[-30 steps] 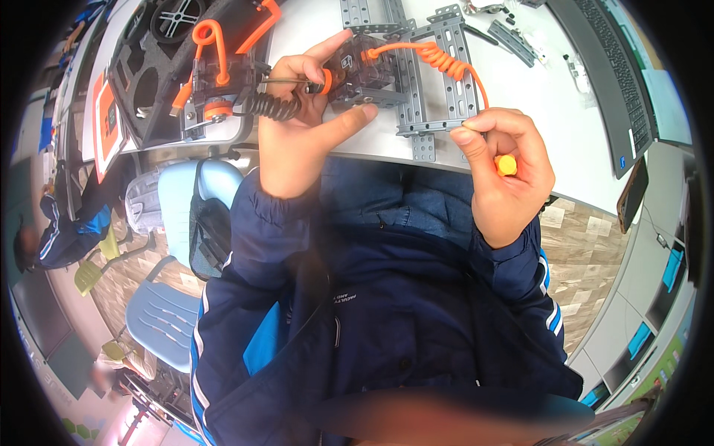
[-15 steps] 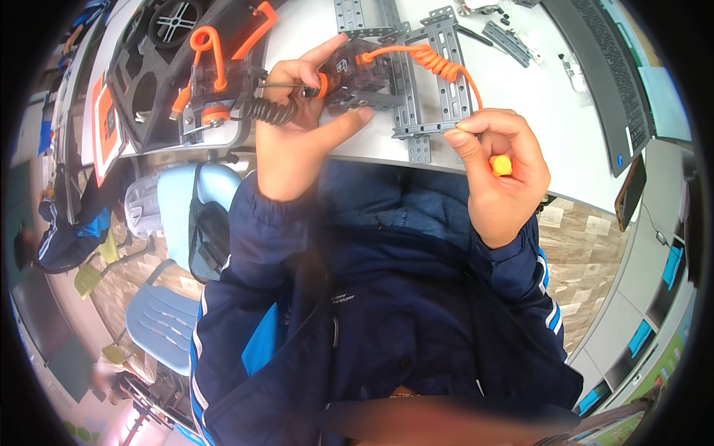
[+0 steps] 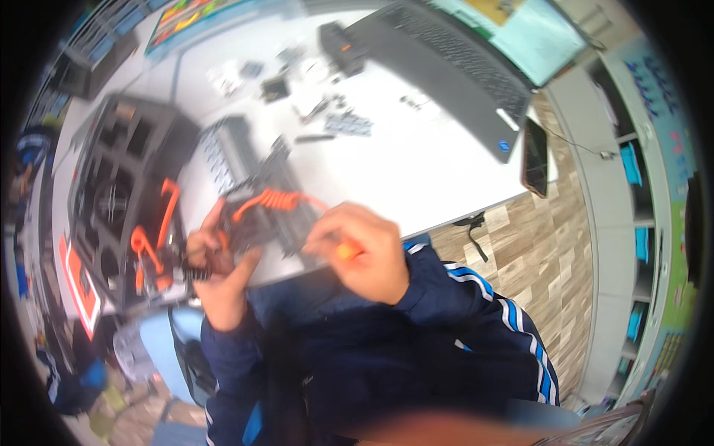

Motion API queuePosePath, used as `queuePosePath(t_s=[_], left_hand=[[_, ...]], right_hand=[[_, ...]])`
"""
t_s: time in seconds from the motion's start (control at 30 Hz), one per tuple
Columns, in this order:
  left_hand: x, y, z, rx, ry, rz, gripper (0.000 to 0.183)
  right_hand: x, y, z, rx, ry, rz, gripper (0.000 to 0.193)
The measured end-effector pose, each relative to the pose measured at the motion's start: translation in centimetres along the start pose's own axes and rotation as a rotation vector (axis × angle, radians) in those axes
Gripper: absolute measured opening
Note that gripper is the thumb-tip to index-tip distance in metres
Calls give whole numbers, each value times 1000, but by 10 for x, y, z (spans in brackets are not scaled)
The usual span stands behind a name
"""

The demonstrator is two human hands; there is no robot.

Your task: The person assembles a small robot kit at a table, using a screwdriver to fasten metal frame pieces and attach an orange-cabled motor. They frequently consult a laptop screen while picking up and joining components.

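A yellow-ended tool (image 3: 346, 251), its shaft hidden, is tucked in the palm of my right hand (image 3: 372, 256). The thumb and forefinger of that hand are pinched at the near right corner of a grey perforated metal frame (image 3: 286, 219). My left hand (image 3: 223, 286) grips a dark box-shaped module (image 3: 249, 223) on the frame between thumb and fingers. An orange coiled cable (image 3: 277, 199) runs from the module toward my right fingertips. Beside my left hand stands a second dark module with an orange cable (image 3: 145, 244). Motion blur hides the fine contact.
A black foam-lined case (image 3: 123, 160) lies at the left, a wheel in it. An open laptop (image 3: 454, 70) takes up the far right, with a phone (image 3: 535, 156) at the table edge. Small metal parts (image 3: 348, 125) and a black box (image 3: 342, 48) lie beyond the frame.
The view has swung, so the hands and frame now appear lower and further left, and more of the far table shows. Both hands keep about the same hold.
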State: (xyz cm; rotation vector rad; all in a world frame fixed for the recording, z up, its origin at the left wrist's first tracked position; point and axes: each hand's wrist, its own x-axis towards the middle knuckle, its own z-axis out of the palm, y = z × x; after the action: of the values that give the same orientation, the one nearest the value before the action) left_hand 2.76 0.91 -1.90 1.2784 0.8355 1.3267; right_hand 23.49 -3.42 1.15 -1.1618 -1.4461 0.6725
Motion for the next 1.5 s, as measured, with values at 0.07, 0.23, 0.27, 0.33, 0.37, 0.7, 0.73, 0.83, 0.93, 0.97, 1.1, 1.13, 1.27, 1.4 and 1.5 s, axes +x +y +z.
queuePosePath(t_s=[0.07,0.23,0.27,0.33,0.37,0.7,0.73,0.83,0.93,0.97,1.1,1.13,1.27,1.4,1.5], left_hand=[[-2,4,1,6,19,-22,50],[-4,3,-2,50,39,-31,50],[-5,2,-4,46,38,-32,50],[-5,2,-4,42,34,-39,50],[-5,2,-4,41,43,-53,50],[-7,4,-4,-35,71,-89,49],[-7,4,-5,-35,75,-88,49],[-7,3,-7,-60,56,-70,48],[-6,1,-7,-37,43,-45,49],[-6,1,-7,-40,40,-32,48],[-7,1,-4,-38,44,-17,48],[-7,1,-4,-45,42,-33,49],[-7,2,-6,-52,28,-55,51],[-7,2,-6,-61,27,-60,51],[-7,3,-5,-60,21,-56,51]], right_hand=[[0,-6,-2,-10,-23,21,17],[-1,-9,-11,-99,-85,126,13],[-2,-8,-12,-124,-96,137,12],[-3,-6,-16,-155,-109,150,10],[-3,-5,-17,-162,-108,150,10],[4,1,-35,-331,-160,59,11],[8,1,-40,-370,-62,18,11],[30,4,-70,-550,171,4,14],[76,24,-104,-795,298,-103,19],[91,34,-113,-852,270,-28,19],[131,72,-137,-999,145,184,19],[133,79,-139,-1025,136,172,19],[134,94,-143,-1110,134,183,21],[133,96,-141,-1142,173,173,23],[133,96,-140,-1086,197,237,19]])
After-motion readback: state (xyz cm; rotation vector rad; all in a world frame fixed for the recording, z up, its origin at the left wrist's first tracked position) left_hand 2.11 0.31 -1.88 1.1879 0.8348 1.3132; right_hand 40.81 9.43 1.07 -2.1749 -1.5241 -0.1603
